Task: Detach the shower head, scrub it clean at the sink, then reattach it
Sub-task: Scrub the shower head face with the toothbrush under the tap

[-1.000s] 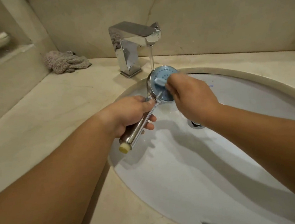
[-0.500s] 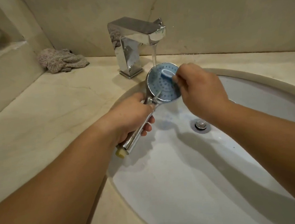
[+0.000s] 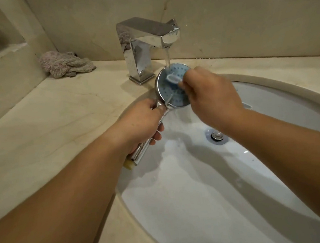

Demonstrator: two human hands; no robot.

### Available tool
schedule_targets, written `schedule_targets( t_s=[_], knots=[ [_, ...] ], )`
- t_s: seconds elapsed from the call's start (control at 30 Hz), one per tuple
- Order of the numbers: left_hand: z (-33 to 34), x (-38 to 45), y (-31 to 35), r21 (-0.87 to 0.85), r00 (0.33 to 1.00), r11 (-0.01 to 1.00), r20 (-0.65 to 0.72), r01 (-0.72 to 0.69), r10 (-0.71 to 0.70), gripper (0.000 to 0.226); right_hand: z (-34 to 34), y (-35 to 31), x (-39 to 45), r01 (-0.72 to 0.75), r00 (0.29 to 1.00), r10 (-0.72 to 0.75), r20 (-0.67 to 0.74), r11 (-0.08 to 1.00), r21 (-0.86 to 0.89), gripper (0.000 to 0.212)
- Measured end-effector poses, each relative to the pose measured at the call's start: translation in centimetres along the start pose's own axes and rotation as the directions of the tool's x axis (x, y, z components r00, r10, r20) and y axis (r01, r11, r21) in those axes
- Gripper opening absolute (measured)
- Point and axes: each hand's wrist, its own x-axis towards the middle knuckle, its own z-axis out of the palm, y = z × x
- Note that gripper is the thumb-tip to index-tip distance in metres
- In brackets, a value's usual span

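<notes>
Your two forearms reach in from the near edge over the white sink (image 3: 201,205), which is set into the beige worktop (image 3: 49,131). Your left hand (image 3: 138,127) is wrapped around the chrome handle of the shower head (image 3: 169,93), thumb side up, with the handle's yellowish end showing below the heel of the hand. The head is held above the basin, tilted so its blue nozzle face looks toward you and to the right. Your right hand (image 3: 211,97), just right of the face, pinches a small brush (image 3: 173,79) whose pale head lies against the upper part of the blue face. The drain (image 3: 216,135) sits in the basin below and right of that hand. Beyond the hands, the chrome tap (image 3: 144,45) stands on the worktop and runs a thin stream of water (image 3: 167,58) onto the top rim of the shower head. Farther left, a crumpled grey cloth (image 3: 65,63) lies against the wall.
</notes>
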Motion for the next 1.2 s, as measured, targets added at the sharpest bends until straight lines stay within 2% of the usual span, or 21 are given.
schedule_targets(
  t_s=[0.07,0.1,0.2,0.23,0.33,0.37,0.43,0.47,0.57,0.6,0.7,0.8,0.83,0.93,0.97,1.07,1.2],
  knots=[
    [0.0,0.0,0.0,0.058,1.000,0.998,-0.015,-0.001,0.001,0.021,0.4,-0.8,-0.6,0.118,0.992,-0.118,0.032,0.993,0.000,0.009],
    [-0.1,0.1,0.1,0.089,1.000,0.996,-0.023,-0.002,0.004,0.021,0.4,-0.8,-0.6,0.114,0.993,-0.114,0.033,0.993,0.016,0.011],
    [-0.3,0.1,0.0,0.130,0.999,0.991,-0.034,-0.008,0.013,0.020,-0.5,0.1,0.4,-0.110,0.994,0.110,0.010,0.991,0.072,0.021],
    [-0.2,0.0,0.0,0.142,1.000,0.990,-0.026,-0.011,0.015,0.021,-0.6,0.2,0.3,-0.106,0.994,0.106,0.004,0.991,0.079,0.021],
    [-0.2,-0.2,0.1,0.188,1.000,0.982,-0.024,-0.006,0.011,0.025,0.0,-1.1,-0.6,0.073,0.997,-0.075,0.013,0.995,0.073,0.019],
    [-0.3,-0.3,0.2,0.188,0.999,0.982,-0.033,-0.003,0.009,0.025,-0.1,-1.0,-0.4,0.037,0.999,-0.038,0.015,0.996,0.083,0.020],
    [-0.6,-0.7,0.2,0.164,0.999,0.986,-0.044,0.000,0.008,0.023,-0.5,-0.1,0.4,-0.123,0.992,0.124,-0.003,0.983,0.138,0.023],
    [-0.7,-0.9,0.2,0.155,0.999,0.988,-0.043,0.001,0.005,0.022,-0.6,0.2,0.5,-0.141,0.989,0.146,-0.023,0.979,0.148,0.024],
    [-0.8,-1.4,0.1,0.139,0.999,0.990,-0.040,0.020,-0.014,0.022,0.2,-0.6,-0.6,0.040,0.999,-0.038,-0.024,0.993,0.110,0.020],
    [-0.8,-1.5,0.1,0.125,0.999,0.992,-0.045,0.028,-0.023,0.022,0.3,-0.7,-0.6,0.026,0.999,-0.023,-0.025,0.992,0.123,0.020],
    [-0.6,-1.8,-0.1,0.105,0.998,0.994,-0.052,0.034,-0.029,0.021,-0.1,0.3,0.3,-0.158,0.985,0.170,-0.033,0.963,0.217,0.026],
    [-0.4,-2.0,-0.2,0.145,0.999,0.989,-0.047,0.022,-0.016,0.020,0.2,-0.5,-0.5,-0.016,1.000,0.019,-0.012,0.983,0.183,0.024],
    [-0.4,-1.9,-0.2,0.150,0.999,0.989,-0.046,0.019,-0.012,0.021,0.2,-0.6,-0.6,-0.015,1.000,0.016,-0.003,0.983,0.181,0.024],
    [-0.4,-1.9,-0.2,0.149,0.999,0.989,-0.049,0.012,-0.004,0.020,-0.2,0.5,0.4,-0.202,0.976,0.215,-0.040,0.956,0.214,0.027],
    [-0.4,-1.8,-0.2,0.150,0.999,0.989,-0.048,0.013,-0.006,0.020,-0.1,0.7,0.3,-0.203,0.975,0.216,-0.045,0.959,0.197,0.027],
    [-0.4,-1.7,-0.2,0.146,0.999,0.989,-0.050,0.029,-0.021,0.021,0.5,0.1,-0.7,-0.055,0.998,0.053,0.019,0.984,0.171,0.024],
    [-0.4,-1.4,-0.1,0.156,0.998,0.987,-0.055,0.028,-0.019,0.022,0.3,0.9,-0.4,-0.174,0.982,0.187,-0.032,0.957,0.230,0.025]
  ],
)
